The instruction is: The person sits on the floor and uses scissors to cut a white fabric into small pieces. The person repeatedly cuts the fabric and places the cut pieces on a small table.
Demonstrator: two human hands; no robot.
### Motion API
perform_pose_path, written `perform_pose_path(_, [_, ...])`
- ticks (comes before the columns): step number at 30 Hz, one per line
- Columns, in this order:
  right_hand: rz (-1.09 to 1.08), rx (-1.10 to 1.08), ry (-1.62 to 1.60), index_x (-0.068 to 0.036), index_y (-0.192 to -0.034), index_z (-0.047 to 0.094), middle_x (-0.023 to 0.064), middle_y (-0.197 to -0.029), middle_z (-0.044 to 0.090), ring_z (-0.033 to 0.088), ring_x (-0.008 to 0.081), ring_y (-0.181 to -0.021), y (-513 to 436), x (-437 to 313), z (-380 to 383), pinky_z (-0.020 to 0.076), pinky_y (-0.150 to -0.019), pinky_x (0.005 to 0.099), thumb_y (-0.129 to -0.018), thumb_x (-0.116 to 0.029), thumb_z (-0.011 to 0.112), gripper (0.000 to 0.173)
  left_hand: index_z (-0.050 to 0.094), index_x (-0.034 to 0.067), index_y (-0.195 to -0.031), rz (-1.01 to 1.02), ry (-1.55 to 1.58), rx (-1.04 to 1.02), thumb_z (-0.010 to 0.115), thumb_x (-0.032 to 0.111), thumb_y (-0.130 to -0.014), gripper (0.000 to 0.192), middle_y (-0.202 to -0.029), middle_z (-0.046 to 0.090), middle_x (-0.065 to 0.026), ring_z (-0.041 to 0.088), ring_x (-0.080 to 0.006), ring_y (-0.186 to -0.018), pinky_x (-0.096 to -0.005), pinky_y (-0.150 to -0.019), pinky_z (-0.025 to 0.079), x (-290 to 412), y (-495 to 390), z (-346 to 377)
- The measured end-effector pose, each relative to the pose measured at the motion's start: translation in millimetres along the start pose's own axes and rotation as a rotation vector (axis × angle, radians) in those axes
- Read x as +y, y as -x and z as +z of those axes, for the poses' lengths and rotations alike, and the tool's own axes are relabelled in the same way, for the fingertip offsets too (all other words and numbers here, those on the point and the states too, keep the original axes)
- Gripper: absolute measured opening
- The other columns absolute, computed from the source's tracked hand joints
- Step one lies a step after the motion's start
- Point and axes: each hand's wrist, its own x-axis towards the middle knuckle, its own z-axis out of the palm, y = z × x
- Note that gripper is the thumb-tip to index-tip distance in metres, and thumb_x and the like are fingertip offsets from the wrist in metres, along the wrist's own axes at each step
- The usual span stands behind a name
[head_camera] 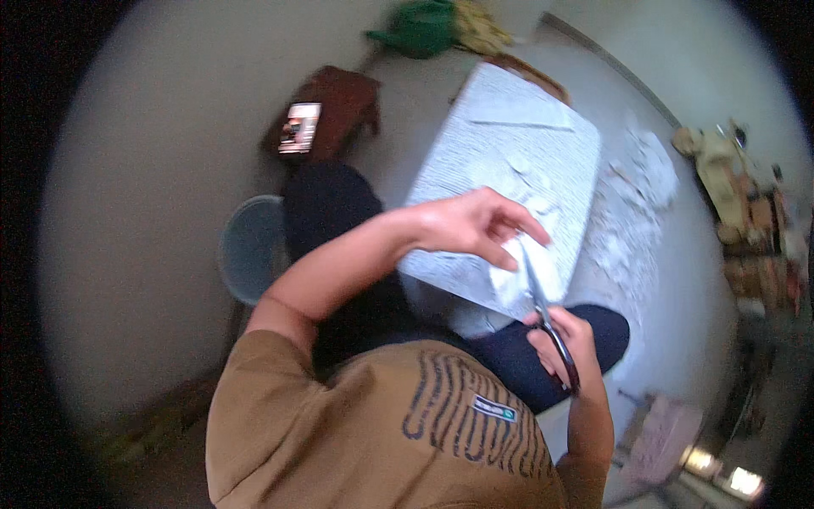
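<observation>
My left hand pinches a thin white piece, paper or cloth, between thumb and fingers. In my right hand is a pair of scissors with dark handles. Their blades point away from my body and lie across the white piece, close to the left fingertips. Glare on the piece hides whether the blades have cut into it. Beneath both is a pale, ridged board or low tabletop, with a flat white sheet at its far end and small white bits nearer the middle.
White scraps are heaped on the floor to the right. A lit phone rests on a reddish-brown stool. Nearby stand a bluish round tub and a blurred green container. Mixed items line the right wall.
</observation>
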Motion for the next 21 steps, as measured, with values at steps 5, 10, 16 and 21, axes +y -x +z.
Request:
perform_pose_path(5, [-0.092, -0.033, 0.023, 0.0, -0.113, 0.067, -0.0067, -0.067, 0.054, 0.047, 0.0021, -0.054, 2, -7, -10, 0.0327, -0.049, 0.0208, -0.094, -0.021, 0.079, 0.03, 0.063, -0.004, -0.136, -0.05, 0.05, 0.041, 0.078, -0.011, -0.084, 0.055, -0.124, 0.072, -0.0102, 0.067, -0.0139, -0.113, -0.0295, -0.1, 0.054, 19, -3, 12])
perform_pose_path(10, [-0.043, -0.003, 0.002, 0.002, -0.108, 0.069, 0.0032, -0.088, 0.072, 0.066, 0.0057, -0.082, 3, -4, -9, 0.0534, -0.07, 0.0237, -0.09, -0.01, 0.082, 0.025, 0.062, -0.005, -0.137, -0.036, 0.085, -0.004, 0.076, -0.012, -0.085, 0.054, -0.123, 0.072, -0.0111, 0.067, -0.0144, -0.113, -0.029, -0.1, 0.054, 14, -7, 11])
perform_pose_path(16, [-0.135, -0.006, 0.03, 0.003, -0.106, 0.068, 0.0032, -0.085, 0.071, 0.064, 0.0044, -0.079, 2, 7, -13, 0.0524, -0.067, 0.0233, -0.091, -0.012, 0.082, 0.025, 0.061, -0.005, -0.137, -0.031, 0.075, -0.021, 0.075, -0.013, -0.085, 0.055, -0.123, 0.072, -0.0117, 0.068, -0.0148, -0.113, -0.0294, -0.1, 0.055, 14, -9, 11])
perform_pose_path(21, [-0.099, -0.014, 0.02, 0.002, -0.105, 0.068, 0.0043, -0.082, 0.071, 0.063, 0.0036, -0.079, 4, 4, -16, 0.0518, -0.067, 0.0234, -0.092, -0.015, 0.082, 0.026, 0.061, -0.005, -0.137, -0.037, 0.077, -0.036, 0.076, -0.013, -0.084, 0.055, -0.123, 0.072, -0.0119, 0.068, -0.0149, -0.114, -0.0295, -0.1, 0.055, 15, -12, 11])
